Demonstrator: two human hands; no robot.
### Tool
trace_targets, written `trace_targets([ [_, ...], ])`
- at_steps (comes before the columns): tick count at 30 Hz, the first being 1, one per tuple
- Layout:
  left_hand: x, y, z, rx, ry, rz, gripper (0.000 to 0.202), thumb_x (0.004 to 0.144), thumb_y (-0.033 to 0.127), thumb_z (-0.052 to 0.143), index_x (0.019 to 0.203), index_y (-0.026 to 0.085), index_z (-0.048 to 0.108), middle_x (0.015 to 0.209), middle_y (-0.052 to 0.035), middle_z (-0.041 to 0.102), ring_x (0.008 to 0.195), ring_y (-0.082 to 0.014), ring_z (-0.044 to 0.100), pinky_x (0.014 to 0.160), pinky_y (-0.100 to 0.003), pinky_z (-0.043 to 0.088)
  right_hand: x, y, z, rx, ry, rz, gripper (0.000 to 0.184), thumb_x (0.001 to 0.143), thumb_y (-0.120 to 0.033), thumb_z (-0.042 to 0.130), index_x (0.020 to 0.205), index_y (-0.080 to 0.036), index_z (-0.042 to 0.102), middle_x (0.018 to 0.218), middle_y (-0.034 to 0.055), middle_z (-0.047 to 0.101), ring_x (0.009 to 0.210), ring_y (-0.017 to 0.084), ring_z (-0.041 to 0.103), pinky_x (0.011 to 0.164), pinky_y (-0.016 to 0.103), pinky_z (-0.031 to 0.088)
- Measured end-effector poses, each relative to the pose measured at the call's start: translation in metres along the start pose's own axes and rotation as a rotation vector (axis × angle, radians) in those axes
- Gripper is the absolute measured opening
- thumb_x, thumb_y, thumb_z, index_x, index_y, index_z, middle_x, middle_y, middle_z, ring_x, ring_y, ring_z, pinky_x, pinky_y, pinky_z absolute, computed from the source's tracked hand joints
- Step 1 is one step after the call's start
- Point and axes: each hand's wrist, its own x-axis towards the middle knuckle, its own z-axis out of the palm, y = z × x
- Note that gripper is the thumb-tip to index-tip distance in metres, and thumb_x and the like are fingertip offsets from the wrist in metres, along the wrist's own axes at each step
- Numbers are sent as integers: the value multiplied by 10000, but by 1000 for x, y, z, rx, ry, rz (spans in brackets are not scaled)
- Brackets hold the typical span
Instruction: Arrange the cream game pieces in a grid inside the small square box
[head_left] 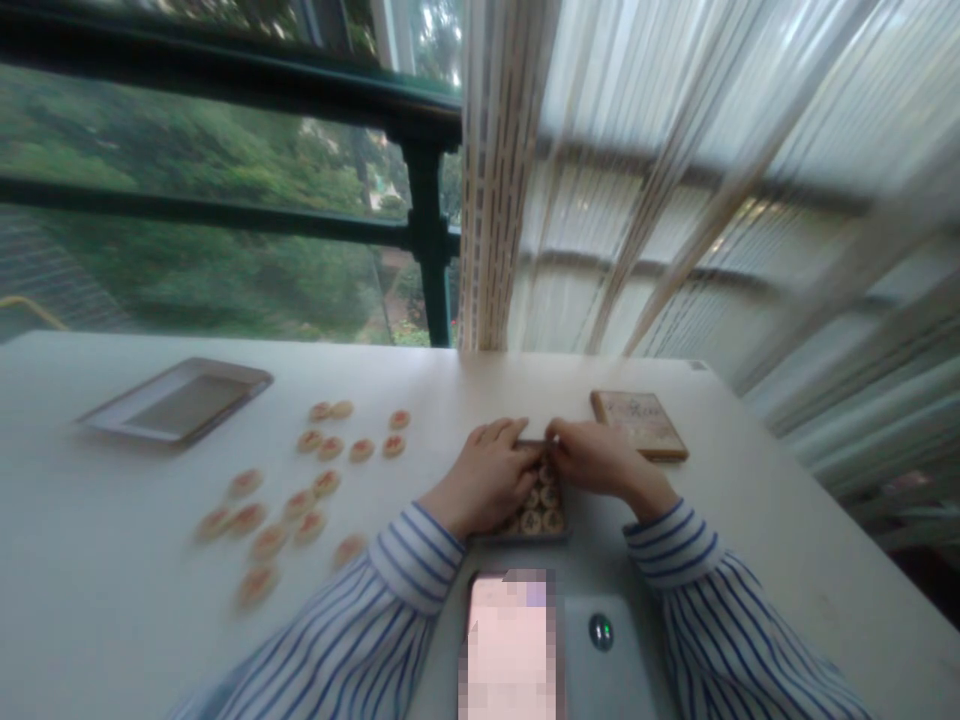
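A small wooden box (541, 515) filled with round game pieces sits on the white table (450, 380) in front of me. My left hand (487, 475) rests on its left side with fingers curled over the far rim. My right hand (596, 458) grips the box's far right edge, fingers closed. The fingertips of both hands meet at the box's far edge. Several round wooden pieces with red marks (315, 480) lie scattered to the left of the box.
The box's wooden lid (639, 422) lies just right of my right hand. A flat tablet-like tray (180, 400) sits at the far left. A phone (510, 645) on a grey stand is at the near edge. Window rail and curtain stand behind the table.
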Motion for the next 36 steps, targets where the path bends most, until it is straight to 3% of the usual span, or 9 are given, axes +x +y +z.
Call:
trace_targets([
  [36,-1,1,-2,30,-14,28,351,822,303,420,1144,305,559,1339,-58,416,1215,-262,356,997,-456,267,1,0,3,8,-3,18,268,867,-286,344,1065,-200,502,919,95,649,853,215,597,642,276,358],
])
